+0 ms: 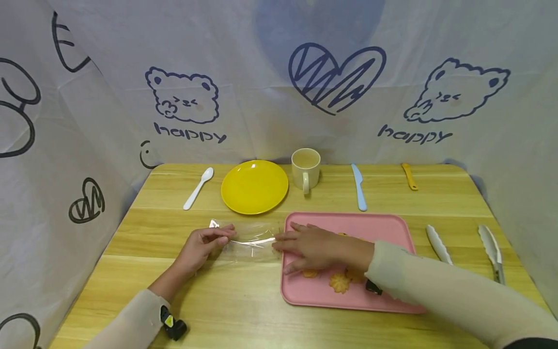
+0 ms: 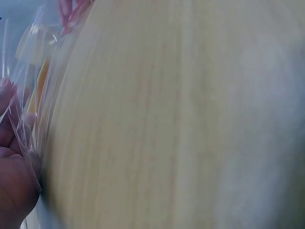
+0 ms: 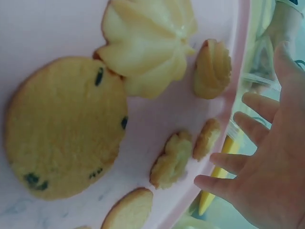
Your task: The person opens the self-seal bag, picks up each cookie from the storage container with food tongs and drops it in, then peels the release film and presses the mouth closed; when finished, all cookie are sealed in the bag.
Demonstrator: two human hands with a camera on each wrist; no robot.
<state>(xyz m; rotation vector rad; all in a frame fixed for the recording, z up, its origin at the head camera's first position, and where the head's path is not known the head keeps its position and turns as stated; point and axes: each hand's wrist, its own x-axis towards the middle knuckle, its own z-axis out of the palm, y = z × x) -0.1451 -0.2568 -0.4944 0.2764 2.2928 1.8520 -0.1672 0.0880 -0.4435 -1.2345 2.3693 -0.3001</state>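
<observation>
A clear plastic bag (image 1: 253, 245) lies across the wood table left of the pink tray (image 1: 348, 220). My left hand (image 1: 204, 246) pinches its left end between thumb and fingers; the wrinkled film (image 2: 35, 95) also shows in the left wrist view. Over the tray's left side, my right hand (image 1: 316, 246) reaches with spread, straight fingers, its fingertips at the bag's right end. Cookies lie on the tray beneath that hand and arm, among them a flower-shaped cookie (image 1: 339, 283) and a round cookie with dark specks (image 3: 66, 129). Some cookies are hidden by the right arm.
Behind the bag stand a yellow plate (image 1: 255, 186) and a cream mug (image 1: 306, 169). A white spoon (image 1: 199, 188) lies to the left. Right of the mug are a blue knife (image 1: 359, 188) and a yellow utensil handle (image 1: 409, 176). Tongs (image 1: 491, 247) lie beyond the tray.
</observation>
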